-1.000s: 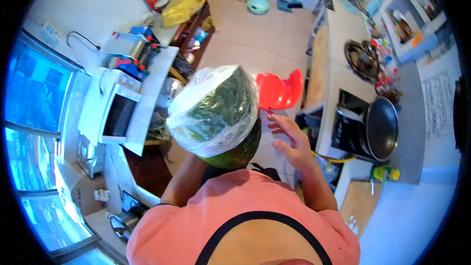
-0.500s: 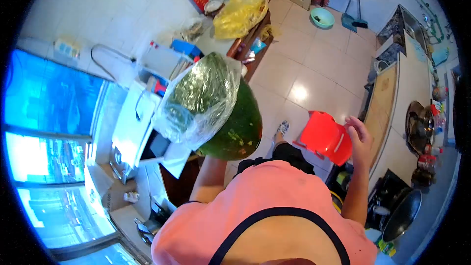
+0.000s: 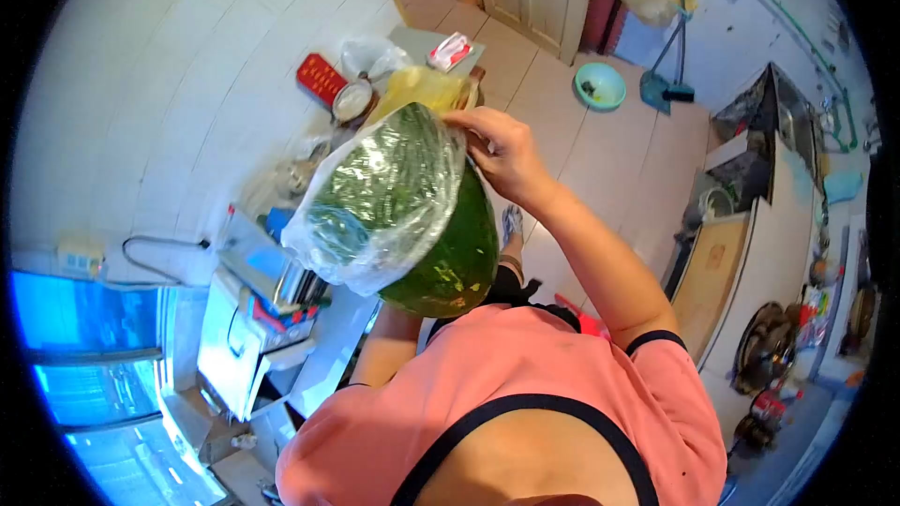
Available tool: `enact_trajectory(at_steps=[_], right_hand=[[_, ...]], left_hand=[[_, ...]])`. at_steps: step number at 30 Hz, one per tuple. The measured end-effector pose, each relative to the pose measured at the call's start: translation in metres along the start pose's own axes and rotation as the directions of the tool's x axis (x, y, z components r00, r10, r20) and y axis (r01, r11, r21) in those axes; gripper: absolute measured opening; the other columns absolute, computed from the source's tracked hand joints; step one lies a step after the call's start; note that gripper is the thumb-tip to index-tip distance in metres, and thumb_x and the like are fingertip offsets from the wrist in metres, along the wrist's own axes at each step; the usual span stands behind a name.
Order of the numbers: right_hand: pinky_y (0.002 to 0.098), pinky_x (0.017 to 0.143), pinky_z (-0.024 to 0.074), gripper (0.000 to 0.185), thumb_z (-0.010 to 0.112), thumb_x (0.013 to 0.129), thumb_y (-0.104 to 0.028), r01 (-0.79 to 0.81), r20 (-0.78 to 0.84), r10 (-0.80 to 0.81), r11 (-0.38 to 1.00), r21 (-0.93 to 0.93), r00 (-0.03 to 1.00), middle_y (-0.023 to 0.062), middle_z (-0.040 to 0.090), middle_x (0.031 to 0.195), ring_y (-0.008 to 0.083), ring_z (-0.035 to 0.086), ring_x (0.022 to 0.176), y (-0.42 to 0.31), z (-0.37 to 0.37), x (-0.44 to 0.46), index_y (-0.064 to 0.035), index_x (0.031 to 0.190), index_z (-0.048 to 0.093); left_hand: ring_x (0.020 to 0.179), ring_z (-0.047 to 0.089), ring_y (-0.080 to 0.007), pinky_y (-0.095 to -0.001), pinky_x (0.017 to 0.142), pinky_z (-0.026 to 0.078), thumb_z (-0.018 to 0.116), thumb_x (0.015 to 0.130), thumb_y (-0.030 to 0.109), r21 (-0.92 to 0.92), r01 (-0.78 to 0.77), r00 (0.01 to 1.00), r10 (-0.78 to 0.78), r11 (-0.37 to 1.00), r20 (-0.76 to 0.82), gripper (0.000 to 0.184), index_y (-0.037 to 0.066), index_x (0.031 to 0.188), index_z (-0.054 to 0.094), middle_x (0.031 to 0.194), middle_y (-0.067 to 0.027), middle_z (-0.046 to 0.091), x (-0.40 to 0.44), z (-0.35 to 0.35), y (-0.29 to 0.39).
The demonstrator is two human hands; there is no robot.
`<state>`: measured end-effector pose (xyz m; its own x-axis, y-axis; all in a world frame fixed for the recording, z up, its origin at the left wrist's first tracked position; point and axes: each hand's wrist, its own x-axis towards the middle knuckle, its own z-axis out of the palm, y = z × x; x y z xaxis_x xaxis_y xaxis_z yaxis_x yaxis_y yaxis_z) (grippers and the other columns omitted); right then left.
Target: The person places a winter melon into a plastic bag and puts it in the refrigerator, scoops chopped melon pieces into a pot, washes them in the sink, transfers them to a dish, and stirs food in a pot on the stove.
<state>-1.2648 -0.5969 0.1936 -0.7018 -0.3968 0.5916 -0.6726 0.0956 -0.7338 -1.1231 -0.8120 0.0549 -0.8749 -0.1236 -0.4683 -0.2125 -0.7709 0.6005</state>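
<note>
A large dark green melon is held up in front of my chest, tilted, with clear plastic wrap over its upper left part. My left forearm runs underneath the melon and bears it from below; the left hand itself is hidden behind it. At the melon's upper right, my right hand has its fingers closed at the edge of the plastic wrap, touching the melon's top. Its fingertips are partly out of sight.
Behind the melon, a side table holds a yellow plastic bag, a red box and a tissue pack. A turquoise basin and a dustpan are on the floor. A red stool is mostly hidden by my arm. A counter runs along the right.
My right hand has come from beside the red stool up to the wrap's edge on the melon. The melon stays held on my left arm. The view has shifted, with the table now farther left.
</note>
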Motion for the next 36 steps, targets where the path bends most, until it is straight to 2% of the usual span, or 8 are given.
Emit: enact_trajectory(at_steps=[3,4,7,13,16,24,29,36], right_hand=[[0.0284,0.065,0.0464,0.024,0.06,0.071,0.007,0.062,-0.086,-0.083,0.974,-0.219,0.993,0.0116,0.062,0.083,0.0222,0.059,0.074,0.063,-0.039,0.06,-0.0012,0.093,0.062],[0.0349,0.072,0.0463,0.026,0.06,0.069,0.003,-0.006,-0.13,-0.012,0.991,-0.137,0.991,0.0109,0.062,0.086,0.0293,0.059,0.08,0.076,-0.052,0.073,-0.0073,0.093,0.062],[0.0344,0.07,0.0463,0.026,0.06,0.067,0.006,-0.058,-0.2,-0.013,0.938,-0.342,0.98,0.0115,0.062,0.084,0.0295,0.059,0.078,0.12,-0.102,0.114,-0.0044,0.09,0.061],[0.0294,0.07,0.0464,0.016,0.055,0.073,0.009,-0.304,-0.489,0.163,0.926,-0.224,0.857,0.0119,0.061,0.082,0.0222,0.059,0.076,0.217,-0.165,0.168,0.0018,0.088,0.058],[0.0271,0.07,0.0455,0.013,0.053,0.077,0.007,-0.331,-0.496,0.216,0.931,-0.157,0.841,0.0095,0.06,0.084,0.0181,0.057,0.078,0.289,-0.199,0.214,0.0017,0.088,0.058],[0.0289,0.078,0.0443,0.015,0.054,0.078,0.005,-0.246,-0.202,0.232,0.968,-0.043,0.951,0.0132,0.059,0.091,0.0244,0.058,0.085,0.451,-0.229,0.388,0.0019,0.093,0.056],[0.0269,0.076,0.044,0.016,0.053,0.081,0.004,-0.298,0.056,0.293,0.945,0.133,0.955,0.0104,0.06,0.09,0.0182,0.057,0.085,0.52,-0.183,0.487,0.0005,0.097,0.057],[0.0237,0.076,0.0427,0.015,0.051,0.085,0.002,-0.278,0.224,0.231,0.938,0.206,0.947,0.0063,0.059,0.088,0.0124,0.055,0.084,0.612,-0.099,0.618,0.0016,0.099,0.056]], left_hand=[[0.113,0.046,-0.0202,-0.0339,0.094,0.039,0.038,0.089,0.05,-0.018,0.047,0.997,-0.046,0.999,0.064,0.057,0.006,0.126,0.043,0.123,-0.0118,0.049,0.111,0.057,0.0],[0.113,0.046,-0.0202,-0.0339,0.094,0.039,0.038,0.089,0.049,-0.024,0.079,0.994,-0.077,0.997,0.084,0.057,0.006,0.126,0.043,0.123,-0.0118,0.049,0.142,0.081,-0.007],[0.113,0.046,-0.0201,-0.0339,0.094,0.039,0.037,0.089,0.049,-0.032,0.158,0.977,-0.151,0.987,0.152,0.057,0.006,0.126,0.043,0.123,-0.0118,0.049,0.228,0.151,-0.011],[0.113,0.046,-0.0201,-0.0338,0.094,0.039,0.037,0.089,0.049,-0.033,0.248,0.944,-0.234,0.968,0.232,0.057,0.006,0.126,0.043,0.123,-0.0117,0.049,0.369,0.263,-0.016],[0.113,0.046,-0.02,-0.0338,0.094,0.039,0.037,0.089,0.049,-0.046,0.241,0.946,-0.224,0.969,0.235,0.056,0.006,0.126,0.043,0.123,-0.0117,0.049,0.443,0.306,-0.022],[0.113,0.046,-0.0199,-0.0338,0.094,0.039,0.037,0.09,0.048,-0.187,0.024,0.998,-0.014,0.982,0.059,0.056,0.006,0.126,0.043,0.123,-0.0116,0.049,0.594,0.378,0.036],[0.113,0.046,-0.0199,-0.0337,0.094,0.039,0.037,0.09,0.048,-0.286,-0.156,0.985,0.127,0.946,-0.116,0.056,0.006,0.126,0.043,0.123,-0.0115,0.049,0.661,0.379,0.086],[0.113,0.046,-0.0198,-0.0337,0.095,0.038,0.036,0.09,0.048,-0.361,-0.334,0.932,0.249,0.871,-0.262,0.055,0.006,0.126,0.043,0.123,-0.0114,0.049,0.779,0.357,0.173]])
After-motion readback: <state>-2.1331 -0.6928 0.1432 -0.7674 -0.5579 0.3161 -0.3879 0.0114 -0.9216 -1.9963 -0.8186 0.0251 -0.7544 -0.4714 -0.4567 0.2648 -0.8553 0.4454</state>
